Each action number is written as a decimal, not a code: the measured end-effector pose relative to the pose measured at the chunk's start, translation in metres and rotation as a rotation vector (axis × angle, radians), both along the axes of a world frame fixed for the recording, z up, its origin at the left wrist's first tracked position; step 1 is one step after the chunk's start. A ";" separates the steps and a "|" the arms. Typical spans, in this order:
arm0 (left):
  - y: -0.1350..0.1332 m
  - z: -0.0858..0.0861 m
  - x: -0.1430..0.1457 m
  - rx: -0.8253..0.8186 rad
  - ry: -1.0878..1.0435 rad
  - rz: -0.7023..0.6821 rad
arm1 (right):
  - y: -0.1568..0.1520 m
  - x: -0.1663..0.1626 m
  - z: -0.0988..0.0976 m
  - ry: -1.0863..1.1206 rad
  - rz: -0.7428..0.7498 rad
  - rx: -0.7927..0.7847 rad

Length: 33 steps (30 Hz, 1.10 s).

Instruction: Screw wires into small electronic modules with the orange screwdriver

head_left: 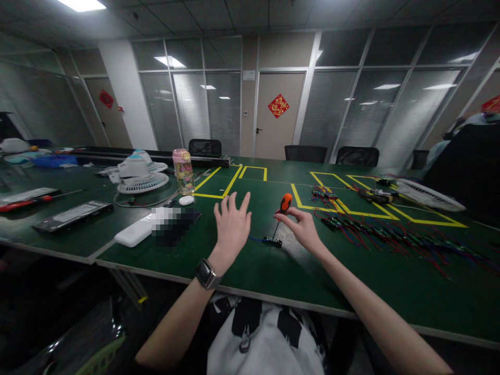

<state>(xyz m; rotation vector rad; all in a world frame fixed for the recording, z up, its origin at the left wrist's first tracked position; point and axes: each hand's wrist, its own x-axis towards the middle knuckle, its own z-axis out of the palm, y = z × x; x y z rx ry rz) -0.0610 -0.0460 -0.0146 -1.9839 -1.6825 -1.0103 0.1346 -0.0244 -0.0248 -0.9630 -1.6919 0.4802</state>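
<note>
My right hand (300, 226) pinches an orange and black screwdriver (286, 203) by its handle. The screwdriver stands nearly upright, its thin shaft reaching down to a small circuit board (272, 241) lying on the green table. A dark blue wire runs from the board's left side. My left hand (232, 224) hovers over the table to the left of the board, fingers spread and holding nothing; a watch (208, 274) is on that wrist. Whether the screwdriver's tip sits in a screw is too small to tell.
To the right lie several wired circuit boards (375, 234) with red and blue leads. Yellow tape (299, 200) marks rectangles on the table. On the left are a white power bank (136, 233), a drink bottle (183, 172), white fan parts (141, 177) and a black-edged box (74, 214).
</note>
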 end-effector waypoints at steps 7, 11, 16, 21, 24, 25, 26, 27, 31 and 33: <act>0.000 -0.034 -0.044 -0.291 0.119 0.390 | 0.000 0.000 -0.001 -0.006 0.007 -0.023; 0.001 -0.036 -0.062 -0.389 0.120 0.466 | 0.001 0.001 -0.001 -0.003 0.011 -0.034; 0.001 -0.034 -0.072 -0.487 0.041 0.456 | -0.002 0.000 0.000 -0.011 0.005 -0.028; 0.002 -0.035 -0.074 -0.512 0.024 0.463 | -0.002 0.001 -0.001 -0.018 0.016 -0.030; 0.000 -0.033 -0.071 -0.490 0.023 0.463 | -0.001 0.002 -0.002 -0.003 0.015 -0.022; -0.001 -0.032 -0.070 -0.453 0.029 0.460 | 0.000 0.002 -0.003 -0.002 0.016 -0.021; -0.003 -0.029 -0.068 -0.389 0.039 0.459 | 0.000 0.002 -0.003 -0.001 0.017 -0.021; -0.005 -0.026 -0.065 -0.302 0.052 0.449 | 0.000 0.001 -0.003 0.000 0.018 -0.023; -0.010 -0.010 -0.050 -0.028 0.055 0.241 | 0.000 0.001 -0.003 -0.003 0.016 -0.030; -0.011 -0.001 -0.040 0.035 0.027 0.050 | 0.000 0.000 -0.004 -0.007 0.020 -0.035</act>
